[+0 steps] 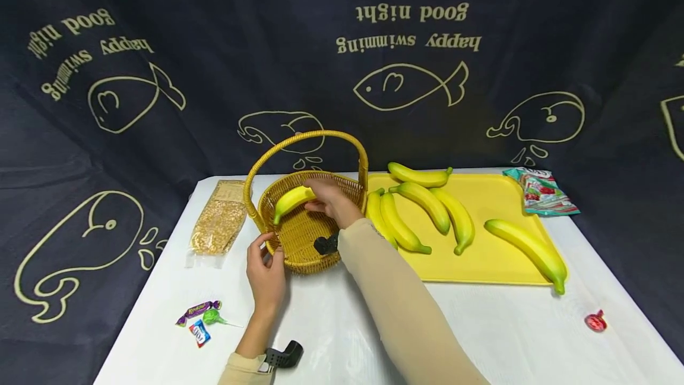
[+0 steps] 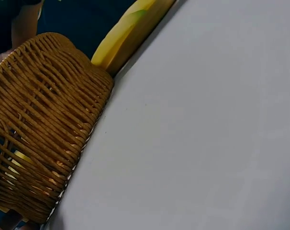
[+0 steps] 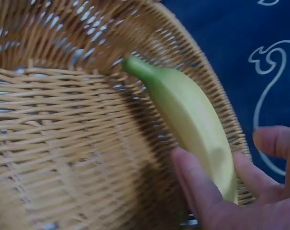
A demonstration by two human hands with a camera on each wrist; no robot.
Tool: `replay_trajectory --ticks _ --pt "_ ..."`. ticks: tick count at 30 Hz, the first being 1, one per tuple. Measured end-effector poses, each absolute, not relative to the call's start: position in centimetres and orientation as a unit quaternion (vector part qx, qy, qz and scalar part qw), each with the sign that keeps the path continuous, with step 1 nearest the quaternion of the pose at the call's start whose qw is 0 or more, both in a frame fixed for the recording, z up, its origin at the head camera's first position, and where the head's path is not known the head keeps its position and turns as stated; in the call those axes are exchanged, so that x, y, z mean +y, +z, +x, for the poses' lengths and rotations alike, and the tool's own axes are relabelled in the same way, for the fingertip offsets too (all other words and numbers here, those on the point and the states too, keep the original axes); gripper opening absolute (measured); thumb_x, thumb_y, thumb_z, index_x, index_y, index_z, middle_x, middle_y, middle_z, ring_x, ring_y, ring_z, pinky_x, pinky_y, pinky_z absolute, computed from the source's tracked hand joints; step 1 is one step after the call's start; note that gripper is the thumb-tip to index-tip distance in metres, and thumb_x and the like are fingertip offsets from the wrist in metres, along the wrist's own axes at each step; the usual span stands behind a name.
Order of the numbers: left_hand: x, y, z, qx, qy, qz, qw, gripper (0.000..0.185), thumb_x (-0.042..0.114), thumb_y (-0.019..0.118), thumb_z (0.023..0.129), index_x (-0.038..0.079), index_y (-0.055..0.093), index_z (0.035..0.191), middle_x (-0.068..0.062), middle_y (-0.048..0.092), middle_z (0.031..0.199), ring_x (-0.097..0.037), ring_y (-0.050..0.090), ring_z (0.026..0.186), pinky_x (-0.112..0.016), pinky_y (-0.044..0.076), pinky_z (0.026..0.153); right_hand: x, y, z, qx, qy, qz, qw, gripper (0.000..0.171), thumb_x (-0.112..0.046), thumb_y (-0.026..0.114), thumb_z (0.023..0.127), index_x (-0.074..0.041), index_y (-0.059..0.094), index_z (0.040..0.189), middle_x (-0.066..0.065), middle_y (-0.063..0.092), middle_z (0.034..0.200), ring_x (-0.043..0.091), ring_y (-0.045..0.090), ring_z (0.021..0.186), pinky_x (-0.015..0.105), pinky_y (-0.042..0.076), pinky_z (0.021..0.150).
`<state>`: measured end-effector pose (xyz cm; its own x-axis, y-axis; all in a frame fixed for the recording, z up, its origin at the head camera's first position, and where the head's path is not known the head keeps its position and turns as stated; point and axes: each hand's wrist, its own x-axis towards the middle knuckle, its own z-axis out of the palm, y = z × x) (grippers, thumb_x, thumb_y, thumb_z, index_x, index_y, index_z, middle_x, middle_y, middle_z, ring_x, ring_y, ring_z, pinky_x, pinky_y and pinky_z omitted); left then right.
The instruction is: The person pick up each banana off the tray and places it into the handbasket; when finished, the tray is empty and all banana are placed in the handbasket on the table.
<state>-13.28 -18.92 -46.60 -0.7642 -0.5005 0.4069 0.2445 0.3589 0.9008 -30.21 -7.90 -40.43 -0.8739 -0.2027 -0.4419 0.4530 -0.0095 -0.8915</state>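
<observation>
A woven wicker basket with a tall arched handle stands on the white table. Inside it, along the far left wall, lies a yellow banana with a green stem end. My right hand reaches into the basket and holds the banana's other end between thumb and fingers, as the right wrist view shows. My left hand grips the basket's near left rim. The left wrist view shows the basket's outer wall up close, with that hand's fingers only partly seen at the lower left corner.
Right of the basket, a yellow tray bears several bananas. A teal candy bag overlaps its far right corner. A bag of grains lies left; wrapped sweets and a red candy lie nearer.
</observation>
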Motion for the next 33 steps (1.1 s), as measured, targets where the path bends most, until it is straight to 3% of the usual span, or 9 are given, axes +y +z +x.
replay_trajectory --ticks 4,10,18,24,27,33 --pt "-18.8 -46.5 -13.4 -0.755 -0.560 0.077 0.333 0.034 -0.006 0.056 0.086 -0.003 0.057 0.120 -0.021 0.051 0.122 -0.038 0.054 0.105 -0.044 0.045 0.082 -8.3 -41.4 -30.3 0.640 -0.729 0.111 0.215 0.032 -0.021 0.061 0.092 -0.008 0.062 0.122 0.019 0.053 0.124 0.038 0.060 0.103 0.040 0.051 0.086" --pt "-18.6 -46.4 -13.5 -0.751 -0.557 0.076 0.346 0.034 -0.007 0.055 0.086 -0.005 0.056 0.120 -0.022 0.051 0.122 -0.036 0.053 0.101 -0.039 0.043 0.078 -8.8 -42.6 -30.5 0.655 -0.719 0.064 0.225 0.047 -0.020 0.056 0.096 -0.018 0.048 0.143 0.014 0.053 0.126 0.039 0.056 0.108 0.043 0.048 0.091" --pt "-18.7 -46.5 -13.4 -0.751 -0.560 0.081 0.340 0.034 -0.007 0.055 0.086 -0.006 0.056 0.120 -0.022 0.051 0.124 -0.036 0.053 0.103 -0.040 0.044 0.080 -8.7 -42.9 -30.2 0.710 -0.665 0.011 0.233 0.054 -0.022 0.055 0.097 -0.023 0.039 0.149 0.026 0.057 0.118 0.037 0.061 0.090 0.048 0.050 0.085" --pt "-18.8 -46.6 -13.5 -0.748 -0.555 0.084 0.355 0.034 -0.007 0.055 0.085 -0.005 0.056 0.118 -0.020 0.052 0.122 -0.033 0.052 0.098 -0.032 0.043 0.076 -8.7 -40.7 -29.4 0.715 -0.650 -0.066 0.248 0.055 -0.028 0.055 0.098 -0.024 0.036 0.150 0.032 0.060 0.112 0.042 0.064 0.090 0.052 0.050 0.082" --pt "-19.0 -46.9 -13.8 -0.751 -0.547 0.080 0.361 0.033 -0.005 0.053 0.086 -0.006 0.056 0.119 -0.019 0.052 0.121 -0.035 0.051 0.095 -0.029 0.041 0.072 -8.2 -39.1 -28.4 0.720 -0.637 -0.127 0.246 0.052 -0.029 0.055 0.098 -0.021 0.040 0.148 0.029 0.064 0.104 0.042 0.065 0.089 0.049 0.053 0.076" --pt "-18.7 -47.3 -13.7 -0.755 -0.545 0.071 0.357 0.033 -0.004 0.053 0.087 -0.006 0.056 0.119 -0.020 0.052 0.121 -0.035 0.053 0.093 -0.021 0.039 0.070 -4.1 -37.1 -24.7 0.774 -0.554 -0.244 0.186 0.035 -0.031 0.057 0.097 -0.017 0.061 0.129 0.007 0.067 0.089 0.032 0.066 0.083 0.035 0.055 0.064"
